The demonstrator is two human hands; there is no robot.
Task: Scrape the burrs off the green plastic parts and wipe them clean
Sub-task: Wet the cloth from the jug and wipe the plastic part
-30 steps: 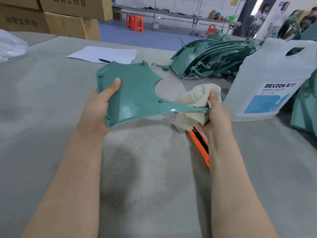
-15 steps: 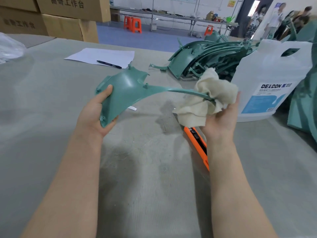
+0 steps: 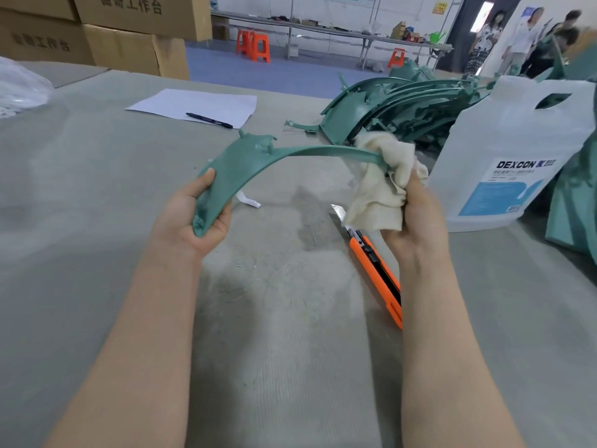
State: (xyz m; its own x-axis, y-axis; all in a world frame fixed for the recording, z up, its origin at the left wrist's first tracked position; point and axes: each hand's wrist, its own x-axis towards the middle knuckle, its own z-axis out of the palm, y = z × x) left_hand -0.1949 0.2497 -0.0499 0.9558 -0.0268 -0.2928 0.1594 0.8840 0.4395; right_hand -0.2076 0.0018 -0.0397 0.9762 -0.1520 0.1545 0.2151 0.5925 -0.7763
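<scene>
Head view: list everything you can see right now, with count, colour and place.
green part: one, held above the table
cloth: one, cream, wrapped round the part's thin end
utility knife: one, orange, on the table, blade out
jug: one, translucent white, right
pile of green parts: several, behind the cloth
paper: one white sheet, far centre
pen: one, black, on the paper
boxes: several, brown, far left
table: grey
left hand: holds the part's wide end
right hand: grips the cloth

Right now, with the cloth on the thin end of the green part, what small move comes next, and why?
Probably slide the cloth in the right hand along the narrow arm of the green part toward the left hand: the cloth wraps only the tip, so the rest looks unwiped.
</scene>
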